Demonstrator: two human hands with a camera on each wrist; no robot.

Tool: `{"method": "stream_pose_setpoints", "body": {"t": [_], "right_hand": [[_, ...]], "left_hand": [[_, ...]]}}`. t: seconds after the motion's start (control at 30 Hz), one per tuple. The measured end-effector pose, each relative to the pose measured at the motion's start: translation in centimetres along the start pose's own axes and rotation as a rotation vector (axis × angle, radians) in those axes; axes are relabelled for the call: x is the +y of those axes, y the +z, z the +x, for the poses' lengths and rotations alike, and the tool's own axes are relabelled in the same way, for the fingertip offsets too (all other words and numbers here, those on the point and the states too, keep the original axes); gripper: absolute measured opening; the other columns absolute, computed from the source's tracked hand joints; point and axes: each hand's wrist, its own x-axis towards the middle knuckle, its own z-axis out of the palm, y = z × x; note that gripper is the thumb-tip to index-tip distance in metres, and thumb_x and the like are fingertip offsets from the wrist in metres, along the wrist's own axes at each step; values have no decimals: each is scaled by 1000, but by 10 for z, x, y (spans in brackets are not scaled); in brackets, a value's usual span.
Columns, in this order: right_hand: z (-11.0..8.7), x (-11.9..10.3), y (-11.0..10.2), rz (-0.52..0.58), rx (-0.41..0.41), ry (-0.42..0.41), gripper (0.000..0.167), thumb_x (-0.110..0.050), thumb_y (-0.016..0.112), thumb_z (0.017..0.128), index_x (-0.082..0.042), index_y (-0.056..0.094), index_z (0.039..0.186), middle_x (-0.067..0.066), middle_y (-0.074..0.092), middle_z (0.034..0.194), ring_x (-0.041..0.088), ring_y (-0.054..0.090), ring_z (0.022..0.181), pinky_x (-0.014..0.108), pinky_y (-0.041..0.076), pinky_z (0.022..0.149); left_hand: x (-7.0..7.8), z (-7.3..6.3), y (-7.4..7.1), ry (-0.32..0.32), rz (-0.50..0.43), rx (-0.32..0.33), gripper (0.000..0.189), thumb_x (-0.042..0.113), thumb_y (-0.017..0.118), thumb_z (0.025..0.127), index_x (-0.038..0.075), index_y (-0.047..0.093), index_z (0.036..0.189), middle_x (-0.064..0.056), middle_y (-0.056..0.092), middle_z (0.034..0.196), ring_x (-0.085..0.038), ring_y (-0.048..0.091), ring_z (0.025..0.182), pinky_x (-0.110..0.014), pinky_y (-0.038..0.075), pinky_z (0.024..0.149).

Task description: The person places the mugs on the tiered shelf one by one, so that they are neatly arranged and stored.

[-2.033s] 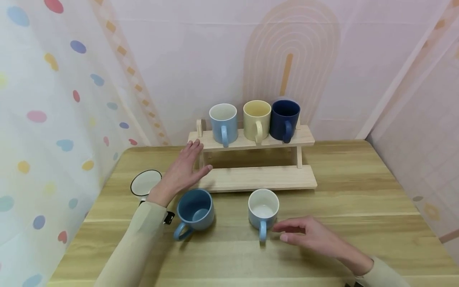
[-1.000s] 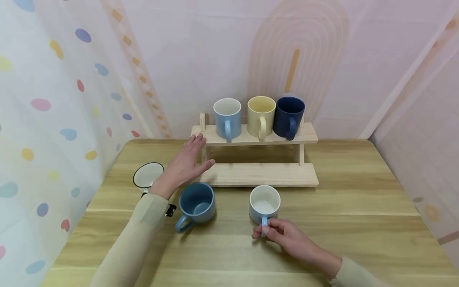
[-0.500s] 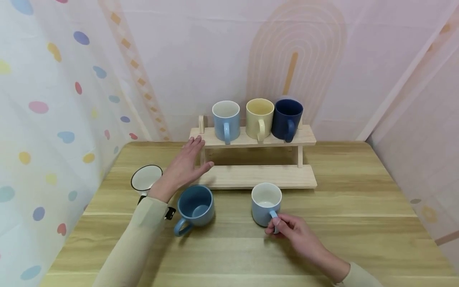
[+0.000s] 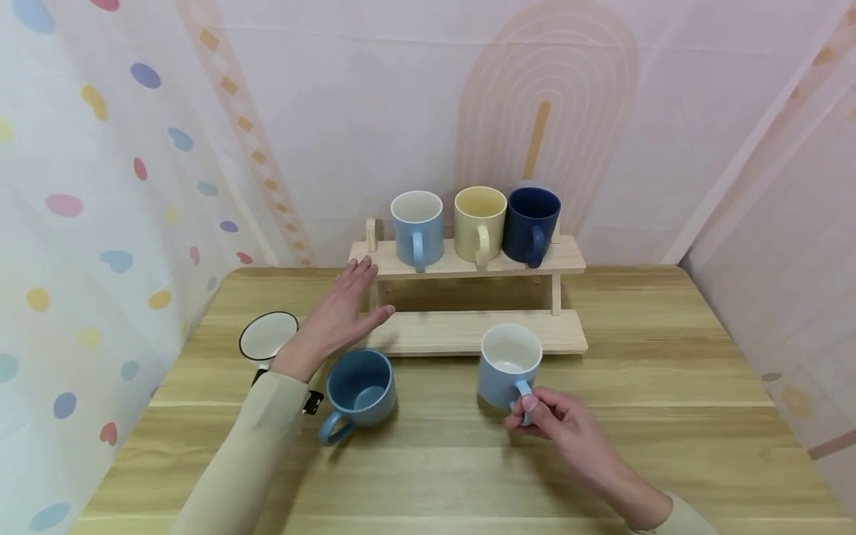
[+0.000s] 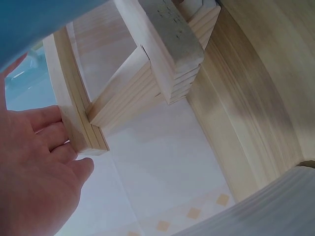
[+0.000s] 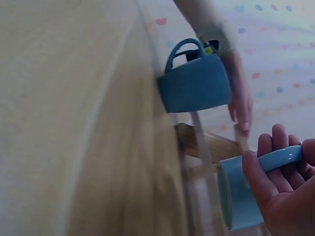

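Observation:
My right hand (image 4: 568, 431) pinches the handle of a light blue mug (image 4: 503, 383) with a white inside, thumb on top of the handle. The mug is upright in front of the lower shelf, and in the right wrist view its base (image 6: 224, 199) shows away from the tabletop. My left hand (image 4: 334, 312) has its fingers spread at the left end of the upper shelf of a two-tier wooden rack (image 4: 468, 261). In the left wrist view the straight fingers (image 5: 49, 135) lie against the end of that board. A darker blue mug (image 4: 364, 394) stands below the left wrist.
On the upper shelf stand another light blue mug (image 4: 418, 230), a yellow mug (image 4: 476, 230) and a navy mug (image 4: 528, 230), handles forward. A white, black-rimmed mug (image 4: 267, 336) sits left, partly behind the left forearm. Patterned curtains (image 4: 374, 111) enclose the wooden table (image 4: 655, 349).
My right hand reached the light blue mug, took its handle, and has brought the mug up and to the right, turning the handle rightward. The left hand stays at the rack.

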Motion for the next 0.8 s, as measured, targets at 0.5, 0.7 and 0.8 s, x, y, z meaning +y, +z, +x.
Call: {"method": "stream_pose_setpoints", "body": {"t": [0.5, 0.7, 0.8], "right_hand": [[11, -27, -13, -130, 183, -110, 28, -10, 49, 110, 13, 62, 100, 9, 74, 90, 18, 75, 91, 34, 62, 85], [19, -32, -16, -141, 235, -102, 31, -14, 52, 110, 12, 64, 99, 5, 73, 87, 17, 75, 93, 30, 61, 85], [22, -32, -18, -149, 247, -100, 31, -15, 52, 110, 12, 64, 99, 6, 72, 87, 17, 76, 93, 30, 61, 86]], "left_hand": [[6, 0, 2, -13, -7, -1, 87, 56, 57, 100, 5, 27, 164, -13, 16, 172, -32, 6, 160, -56, 17, 125], [7, 1, 3, -15, -13, -1, 87, 55, 58, 100, 5, 27, 164, -12, 15, 173, -31, 6, 160, -56, 16, 126], [9, 1, 3, -16, -17, -3, 87, 55, 59, 100, 5, 27, 164, -13, 15, 173, -32, 5, 160, -57, 16, 125]]}}
